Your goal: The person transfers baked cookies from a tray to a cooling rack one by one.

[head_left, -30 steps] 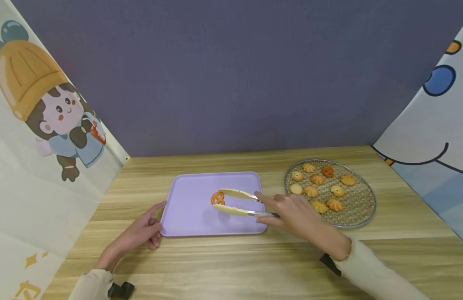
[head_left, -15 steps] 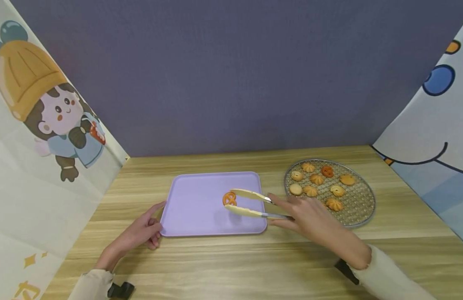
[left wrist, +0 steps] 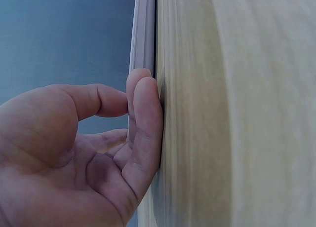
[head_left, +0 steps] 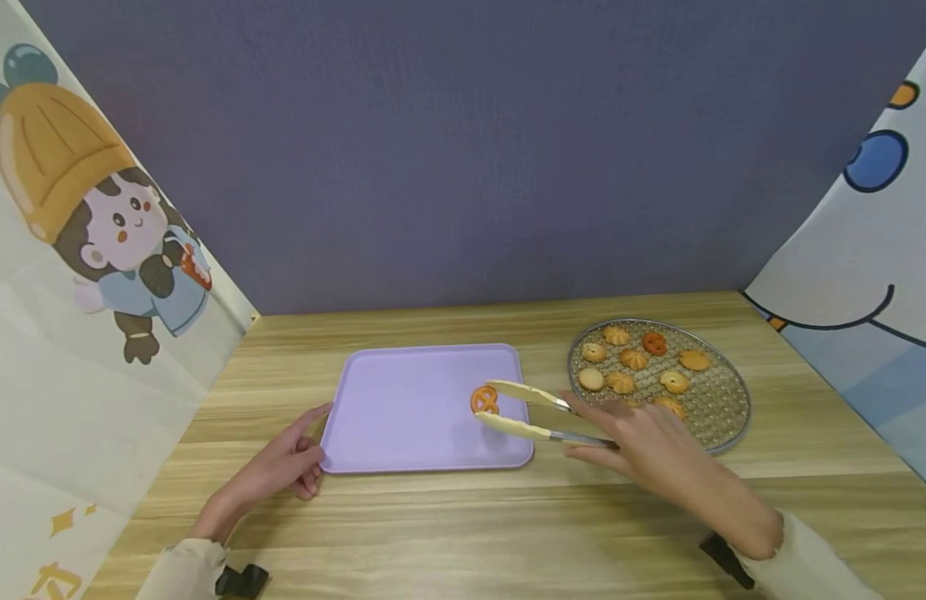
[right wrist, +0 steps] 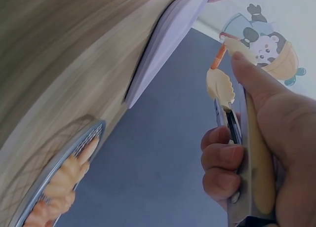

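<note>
My right hand (head_left: 661,446) grips a pair of tongs (head_left: 517,427) with cream scalloped tips and metal arms. Between the tips sits a brown pretzel (head_left: 484,401), held above the right part of a lilac rectangular tray (head_left: 402,408). In the right wrist view the pretzel (right wrist: 217,56) shows edge-on, and fingers and thumb wrap the tongs' handles. At the tray's near left corner my left hand (head_left: 282,458) holds the rim. The left wrist view shows its thumb and curled fingers (left wrist: 145,113) at the tray's edge (left wrist: 143,34).
A round metal mesh tray (head_left: 721,417) with several cookies and another pretzel (head_left: 654,343) stands to the right, partly hidden by my right hand. A dark wall (head_left: 463,167) closes off the back of the wooden table (head_left: 432,533); printed sheets hang at both sides.
My right hand has moved right, carrying the pretzel in the tongs from the tray's middle toward its right edge. The left hand and the lilac tray have stayed in place.
</note>
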`<state>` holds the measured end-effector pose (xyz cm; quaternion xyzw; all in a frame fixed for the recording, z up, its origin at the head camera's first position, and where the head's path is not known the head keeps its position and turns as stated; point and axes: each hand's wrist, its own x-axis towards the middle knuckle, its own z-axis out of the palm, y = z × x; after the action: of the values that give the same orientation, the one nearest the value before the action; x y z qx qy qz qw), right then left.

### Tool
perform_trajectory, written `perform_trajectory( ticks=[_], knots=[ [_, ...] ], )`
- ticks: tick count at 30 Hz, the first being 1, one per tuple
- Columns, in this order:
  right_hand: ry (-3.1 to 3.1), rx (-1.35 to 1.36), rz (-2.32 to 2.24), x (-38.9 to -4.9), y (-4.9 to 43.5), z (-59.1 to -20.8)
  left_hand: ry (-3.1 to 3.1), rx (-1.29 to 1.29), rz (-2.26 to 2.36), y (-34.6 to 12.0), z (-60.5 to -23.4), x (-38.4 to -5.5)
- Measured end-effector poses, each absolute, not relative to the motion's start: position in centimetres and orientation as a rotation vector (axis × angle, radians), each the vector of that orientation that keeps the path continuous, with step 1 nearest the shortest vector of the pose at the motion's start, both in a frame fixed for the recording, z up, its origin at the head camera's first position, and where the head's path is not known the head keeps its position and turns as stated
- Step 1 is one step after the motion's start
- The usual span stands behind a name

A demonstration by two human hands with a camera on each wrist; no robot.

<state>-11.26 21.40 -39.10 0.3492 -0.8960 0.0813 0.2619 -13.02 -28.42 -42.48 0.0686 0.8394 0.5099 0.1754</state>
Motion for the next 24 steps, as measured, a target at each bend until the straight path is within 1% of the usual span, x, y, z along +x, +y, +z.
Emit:
perform_trajectory(
  ticks=[8,24],
  knots=[
    [-2.400,0.912,0.236,-10.1,23.5,-39.1,2.391,0.200,1.432,-28.3,-42.2,-12.8],
    [-2.537,0.632,0.240,-7.7,29.4,-39.8,2.394,0.210,1.426,-28.2,-42.3,-13.0]
  ],
)
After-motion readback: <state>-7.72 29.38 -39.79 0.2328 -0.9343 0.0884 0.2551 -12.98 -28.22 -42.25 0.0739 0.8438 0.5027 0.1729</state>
